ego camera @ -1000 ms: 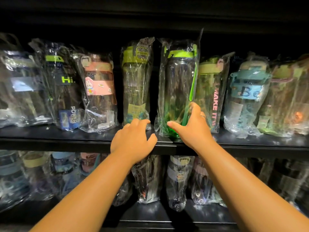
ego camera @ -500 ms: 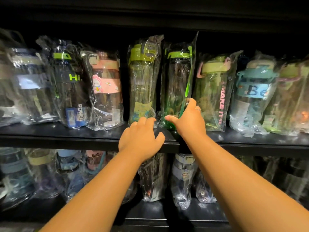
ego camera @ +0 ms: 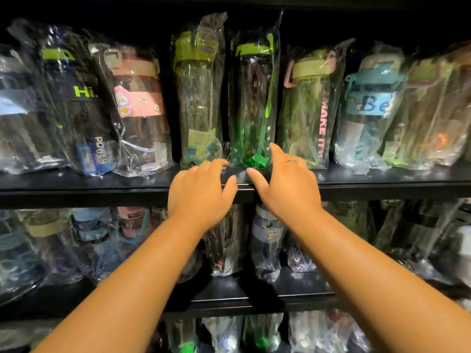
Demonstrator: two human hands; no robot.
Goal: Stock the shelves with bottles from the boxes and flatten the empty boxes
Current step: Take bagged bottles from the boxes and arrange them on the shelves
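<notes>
Bottle, green-lidded, wrapped (ego camera: 251, 103) | upright on shelf (ego camera: 102, 187) | 11 o'clock of right hand (ego camera: 283, 184), nearer, fingers spread, empty | left hand (ego camera: 201, 192) relaxed, empty

Colours on your black shelf (ego camera: 102, 189) — mostly green, pink and blue.
The middle bottle (ego camera: 251, 103) before you is clear, with a bright green lid, strap and base. Left of it, the lime-lidded bottle (ego camera: 197, 98) has a yellow and blue label. The pink bottle (ego camera: 139, 103) carries a cartoon rabbit, and the dark bottle (ego camera: 76, 103) has green "Hi." letters. On your right, the olive-lidded bottle (ego camera: 305, 105) shows pink "MAKE IT" lettering — the blue-lidded bottle (ego camera: 367, 108) has a blue band.
</notes>
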